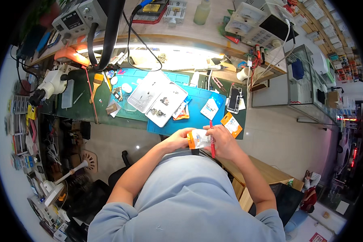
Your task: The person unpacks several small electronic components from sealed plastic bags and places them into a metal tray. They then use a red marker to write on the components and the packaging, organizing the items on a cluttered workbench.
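Note:
In front of my belly, just off the bench's near edge, a small orange-and-white packet (pixel 198 139) is held up. My left hand (pixel 177 140) pinches its left side, fingers closed. My right hand (pixel 226 144) is closed around a slim red pen-shaped tool (pixel 212 150) standing almost upright; its exact kind is unclear. The right fingers are also at the packet's right edge, and whether they grip it is hidden. Beyond the hands, an open white plastic case (pixel 143 97) with small metal parts lies on a blue work mat (pixel 155 128).
On the mat's right are a blue-and-white packet (pixel 212 106), another orange packet (pixel 231 125) and an opened phone (pixel 234 99). A brush (pixel 96 85) and a microscope head (pixel 52 85) are at left. Cables (pixel 132 40) hang above the bench; power supplies (pixel 259 28) stand on the shelf.

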`<state>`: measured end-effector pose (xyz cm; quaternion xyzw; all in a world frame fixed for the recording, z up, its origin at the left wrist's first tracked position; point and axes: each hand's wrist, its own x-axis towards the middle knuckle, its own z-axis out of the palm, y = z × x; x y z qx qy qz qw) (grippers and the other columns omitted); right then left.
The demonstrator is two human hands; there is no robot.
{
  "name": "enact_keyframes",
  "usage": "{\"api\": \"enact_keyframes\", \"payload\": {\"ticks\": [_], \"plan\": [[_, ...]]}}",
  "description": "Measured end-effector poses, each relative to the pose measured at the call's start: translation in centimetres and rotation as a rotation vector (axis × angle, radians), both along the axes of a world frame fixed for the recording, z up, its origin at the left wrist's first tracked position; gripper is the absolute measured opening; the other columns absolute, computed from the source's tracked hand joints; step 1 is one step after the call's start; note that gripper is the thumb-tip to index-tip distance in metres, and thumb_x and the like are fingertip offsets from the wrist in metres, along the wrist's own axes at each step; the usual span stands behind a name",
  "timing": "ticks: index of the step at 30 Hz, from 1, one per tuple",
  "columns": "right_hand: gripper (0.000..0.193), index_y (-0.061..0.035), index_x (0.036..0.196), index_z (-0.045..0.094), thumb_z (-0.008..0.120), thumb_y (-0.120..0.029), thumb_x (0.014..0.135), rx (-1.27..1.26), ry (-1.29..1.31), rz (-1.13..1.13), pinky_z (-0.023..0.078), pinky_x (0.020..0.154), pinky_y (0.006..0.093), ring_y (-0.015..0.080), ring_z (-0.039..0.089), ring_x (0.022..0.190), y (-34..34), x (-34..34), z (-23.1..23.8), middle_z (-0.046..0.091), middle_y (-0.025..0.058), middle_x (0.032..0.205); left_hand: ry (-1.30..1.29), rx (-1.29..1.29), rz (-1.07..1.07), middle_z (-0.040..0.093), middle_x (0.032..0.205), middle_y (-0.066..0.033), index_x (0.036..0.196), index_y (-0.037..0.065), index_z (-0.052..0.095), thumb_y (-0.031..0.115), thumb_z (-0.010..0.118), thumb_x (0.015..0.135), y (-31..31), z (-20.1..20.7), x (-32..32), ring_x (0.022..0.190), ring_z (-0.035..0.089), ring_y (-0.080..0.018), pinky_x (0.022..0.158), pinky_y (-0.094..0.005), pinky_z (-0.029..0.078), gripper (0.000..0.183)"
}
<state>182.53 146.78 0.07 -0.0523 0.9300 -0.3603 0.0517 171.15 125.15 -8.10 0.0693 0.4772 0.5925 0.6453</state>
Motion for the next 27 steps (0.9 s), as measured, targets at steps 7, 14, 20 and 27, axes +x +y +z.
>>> {"api": "enact_keyframes", "payload": {"ticks": [7, 14, 20, 27], "plan": [[0.065, -0.006, 0.114, 0.057, 0.093, -0.014, 0.061, 0.012, 0.034, -0.005, 0.052, 0.091, 0.0433, 0.0339, 0.061, 0.107, -0.3, -1.3, 2.3, 0.065, 0.0109, 0.119, -0.059, 0.087, 0.142, 0.065, 0.106, 0.0002, 0.137, 0.012, 0.053, 0.004, 0.054, 0.099, 0.4, -2.2, 0.8, 0.07, 0.049, -0.0023, 0.054, -0.0191, 0.032, 0.039], [0.055, -0.0055, 0.112, 0.056, 0.088, -0.011, 0.068, 0.045, -0.061, 0.006, 0.054, 0.092, 0.0422, 0.0333, 0.061, 0.109, -1.2, -1.3, 2.3, 0.067, 0.0115, 0.12, -0.297, 0.004, 0.166, 0.062, 0.094, 0.001, 0.133, 0.009, 0.06, 0.001, 0.046, 0.1, 1.3, -2.2, 1.3, 0.059, 0.039, -0.0022, 0.051, -0.0188, 0.033, 0.037], [0.048, -0.0064, 0.11, 0.059, 0.085, -0.013, 0.069, 0.157, -0.024, -0.02, 0.053, 0.087, 0.0403, 0.0316, 0.061, 0.102, -2.0, -1.6, 2.3, 0.067, 0.0099, 0.104, -0.505, 0.012, 0.183, 0.058, 0.095, -0.0021, 0.141, 0.006, 0.052, 0.002, 0.037, 0.094, 1.2, -3.9, 1.4, 0.062, 0.041, -0.0058, 0.053, -0.0211, 0.036, 0.049], [0.044, -0.0071, 0.109, 0.059, 0.084, -0.013, 0.073, 0.234, -0.191, -0.069, 0.054, 0.088, 0.0421, 0.0309, 0.062, 0.106, -2.6, -2.2, 4.1, 0.067, 0.0097, 0.108, -0.521, 0.136, 0.174, 0.056, 0.095, -0.0039, 0.146, 0.001, 0.048, 0.001, 0.038, 0.085, 1.1, -3.3, 0.6, 0.069, 0.048, -0.0088, 0.056, -0.0221, 0.04, 0.061]]}}
